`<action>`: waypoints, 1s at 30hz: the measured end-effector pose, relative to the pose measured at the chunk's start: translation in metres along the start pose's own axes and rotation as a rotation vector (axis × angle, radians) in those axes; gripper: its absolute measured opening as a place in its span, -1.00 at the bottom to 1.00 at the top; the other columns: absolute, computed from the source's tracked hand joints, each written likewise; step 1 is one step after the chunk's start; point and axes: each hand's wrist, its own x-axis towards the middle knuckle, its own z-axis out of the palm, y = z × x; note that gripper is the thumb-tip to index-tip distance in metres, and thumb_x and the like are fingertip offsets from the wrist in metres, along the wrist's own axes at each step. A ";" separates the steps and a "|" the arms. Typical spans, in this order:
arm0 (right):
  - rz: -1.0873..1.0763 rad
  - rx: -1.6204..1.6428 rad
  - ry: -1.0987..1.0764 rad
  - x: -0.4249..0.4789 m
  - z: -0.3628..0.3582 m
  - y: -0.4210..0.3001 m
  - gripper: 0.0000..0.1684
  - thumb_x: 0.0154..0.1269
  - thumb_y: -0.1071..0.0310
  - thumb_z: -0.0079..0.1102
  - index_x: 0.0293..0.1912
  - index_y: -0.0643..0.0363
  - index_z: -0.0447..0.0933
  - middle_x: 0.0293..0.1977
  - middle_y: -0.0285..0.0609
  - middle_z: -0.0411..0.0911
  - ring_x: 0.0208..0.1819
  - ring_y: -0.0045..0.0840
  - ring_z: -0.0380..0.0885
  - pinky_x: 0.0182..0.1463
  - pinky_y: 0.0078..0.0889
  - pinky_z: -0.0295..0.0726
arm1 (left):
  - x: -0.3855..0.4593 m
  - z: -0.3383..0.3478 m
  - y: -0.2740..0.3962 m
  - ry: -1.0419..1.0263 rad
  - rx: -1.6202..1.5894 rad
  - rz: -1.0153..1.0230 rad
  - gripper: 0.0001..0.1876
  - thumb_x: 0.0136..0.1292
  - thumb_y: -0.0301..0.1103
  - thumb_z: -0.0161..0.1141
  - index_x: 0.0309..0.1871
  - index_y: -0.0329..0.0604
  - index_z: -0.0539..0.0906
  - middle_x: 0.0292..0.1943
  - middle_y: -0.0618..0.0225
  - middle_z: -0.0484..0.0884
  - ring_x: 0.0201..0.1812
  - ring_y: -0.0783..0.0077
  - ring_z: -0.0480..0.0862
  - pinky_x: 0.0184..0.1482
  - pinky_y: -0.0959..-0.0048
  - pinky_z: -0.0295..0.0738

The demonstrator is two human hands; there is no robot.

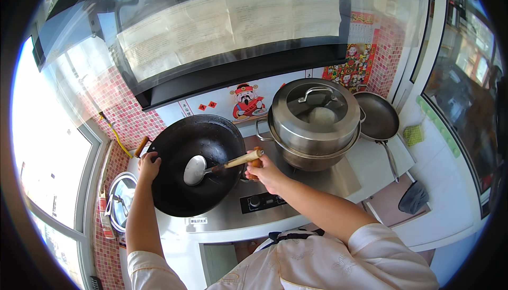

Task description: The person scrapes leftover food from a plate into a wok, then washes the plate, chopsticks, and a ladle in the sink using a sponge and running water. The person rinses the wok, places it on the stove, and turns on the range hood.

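Note:
A black wok (170, 188) sits over the left part of the gas stove, its inside dark and wet-looking with a few droplets. My left hand (149, 166) grips its left rim, just below a wooden side handle (142, 147). On the opposite side, my right hand (266, 174) is closed around the other wooden side handle (256, 163). A metal ladle (194, 171) lies inside the wok, bowl down at the middle. Its wooden shaft (240, 159) rests across the right rim, right above my right hand.
A lidded steel steamer pot (317, 139) stands on the right burner, with a frying pan (375, 117) beyond it. A glass lid (122, 202) leans at the left by the window. Above hangs a black range hood (246, 67). Control knobs (254, 201) line the stove's (222, 216) front.

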 end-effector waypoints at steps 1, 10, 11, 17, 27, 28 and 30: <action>0.009 -0.005 -0.009 0.000 0.002 -0.002 -0.48 0.20 0.51 0.07 0.13 -0.01 0.21 -0.30 -0.35 0.36 -0.30 -0.61 0.47 -0.25 -0.58 0.52 | -0.012 -0.002 0.006 0.006 -0.040 0.045 -0.63 0.02 -0.16 0.21 -0.04 0.10 0.57 0.17 0.14 0.34 0.23 0.08 0.25 0.24 0.19 0.13; 0.009 -0.069 -0.008 0.004 -0.004 -0.012 -0.49 0.22 0.45 0.09 0.13 0.03 0.18 -0.29 -0.27 0.35 -0.33 -0.58 0.50 -0.26 -0.55 0.55 | -0.065 -0.015 0.159 0.104 -0.171 0.571 -0.68 0.04 -0.34 0.18 -0.07 -0.06 0.54 0.07 0.14 0.44 0.13 0.07 0.37 0.19 0.21 0.20; 0.014 -0.099 -0.028 0.002 -0.008 -0.012 -0.43 0.23 0.42 0.10 0.19 0.01 0.14 -0.27 -0.25 0.35 -0.30 -0.57 0.50 -0.22 -0.53 0.55 | -0.062 -0.017 0.172 0.106 -0.168 0.598 -0.68 0.04 -0.34 0.18 -0.07 -0.06 0.54 0.07 0.14 0.44 0.13 0.07 0.37 0.19 0.20 0.20; 0.074 -0.375 -0.091 -0.043 -0.017 -0.030 -0.21 0.28 0.24 0.05 0.36 0.03 -0.14 0.15 0.01 0.22 0.05 -0.46 0.41 0.11 -0.41 0.40 | -0.008 -0.043 0.216 0.167 -0.112 0.841 -0.64 0.06 -0.36 0.16 -0.02 -0.10 0.51 0.08 0.13 0.42 0.15 0.08 0.35 0.20 0.18 0.17; -1.061 -1.354 -0.094 -0.018 -0.034 -0.198 -0.70 0.18 0.44 0.04 -0.06 0.25 0.46 -0.07 -0.10 0.46 -0.05 -0.25 0.47 0.02 -0.38 0.43 | 0.067 -0.056 0.288 0.496 0.065 1.065 -0.41 0.13 -0.36 0.11 0.27 -0.04 0.23 0.29 0.30 0.19 0.33 0.14 0.09 0.32 0.12 -0.04; -1.137 -1.442 -0.025 0.002 -0.032 -0.218 -0.67 0.17 0.43 0.06 -0.03 0.24 0.44 -0.03 -0.10 0.43 0.01 -0.22 0.42 0.06 -0.34 0.40 | 0.075 -0.062 0.300 0.547 0.064 1.087 -0.41 0.15 -0.35 0.09 0.28 -0.02 0.22 0.32 0.33 0.14 0.34 0.15 0.07 0.32 0.09 -0.05; -1.306 -1.567 0.130 0.041 -0.026 -0.256 -0.58 0.14 0.40 0.08 0.04 0.21 0.38 0.06 -0.08 0.35 0.13 -0.18 0.30 0.16 -0.25 0.30 | 0.091 -0.075 0.323 0.649 0.089 1.080 -0.39 0.14 -0.33 0.11 0.29 0.01 0.19 0.33 0.35 0.12 0.34 0.15 0.06 0.32 0.08 -0.05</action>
